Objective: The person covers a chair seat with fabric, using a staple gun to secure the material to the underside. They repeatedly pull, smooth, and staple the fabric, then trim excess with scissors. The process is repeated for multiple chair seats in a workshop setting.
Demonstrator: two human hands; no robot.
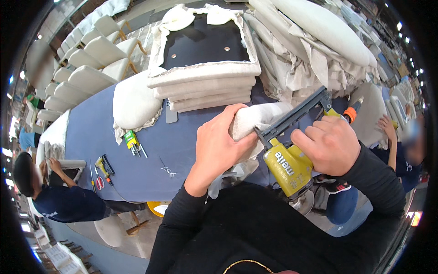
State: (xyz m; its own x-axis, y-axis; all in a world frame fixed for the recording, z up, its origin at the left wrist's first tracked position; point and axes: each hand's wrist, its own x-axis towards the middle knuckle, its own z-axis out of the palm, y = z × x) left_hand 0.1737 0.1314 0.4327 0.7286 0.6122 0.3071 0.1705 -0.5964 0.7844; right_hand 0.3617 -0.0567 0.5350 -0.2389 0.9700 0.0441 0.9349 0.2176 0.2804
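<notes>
My right hand [329, 145] is closed round the handle of a yellow and black pneumatic staple gun [285, 169]. The gun's nose meets the edge of a cream upholstered piece [256, 119]. My left hand [223, 144] grips that piece from the left, thumb on its near side and fingers over the top. Loose fabric hangs below it, partly hidden behind my left hand and the gun. An orange hose fitting [350, 114] shows at the far end of the gun's handle.
Upholstered panels [205, 84] are stacked on the blue-covered table [91, 132], beside a rounded cushion [134, 102] and a phone [171, 114]. A green staple box [131, 139], another staple gun [105, 165] and scissors [99, 179] lie leftward. Co-workers [68, 201] stand at both sides.
</notes>
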